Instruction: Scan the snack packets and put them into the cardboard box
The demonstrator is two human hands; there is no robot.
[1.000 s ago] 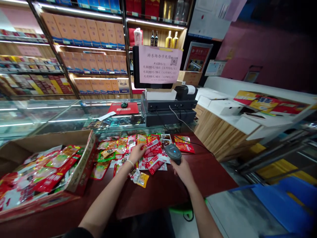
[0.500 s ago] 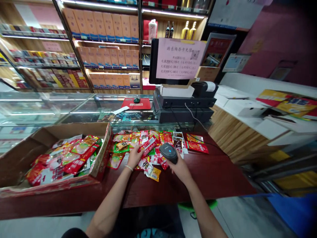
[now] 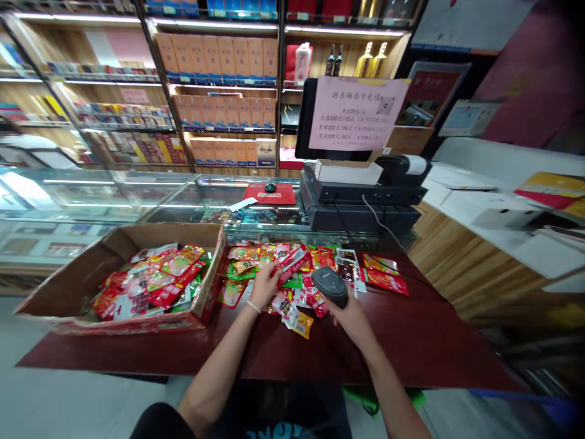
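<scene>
My right hand point(image 3: 348, 314) is closed around the handle of a dark grey barcode scanner point(image 3: 329, 285), its head tilted toward the packets on the left. With my left hand point(image 3: 265, 285) I grip a long red snack packet point(image 3: 291, 263) by its lower left end, fingers bent over its edge. Beneath and around both hands lie several snack packets in red, green and white. Close to me, a small yellow packet point(image 3: 302, 324) rests on the dark red table. To the right of the scanner are clear packets with dark contents point(image 3: 348, 268) and a flat red packet point(image 3: 386, 280).
An open cardboard box point(image 3: 132, 326) of similar packets stands at the left. Behind the table are a glass counter point(image 3: 178, 198), a mouse point(image 3: 270, 188) on a red pad, and a monitor covered by a pink notice point(image 3: 359, 113). A cable point(image 3: 384, 225) hangs down to the table.
The view has shifted left, so everything sits further right. The blue light on the scanner no longer shows. Both hands keep their holds on the scanner and the red packet.
</scene>
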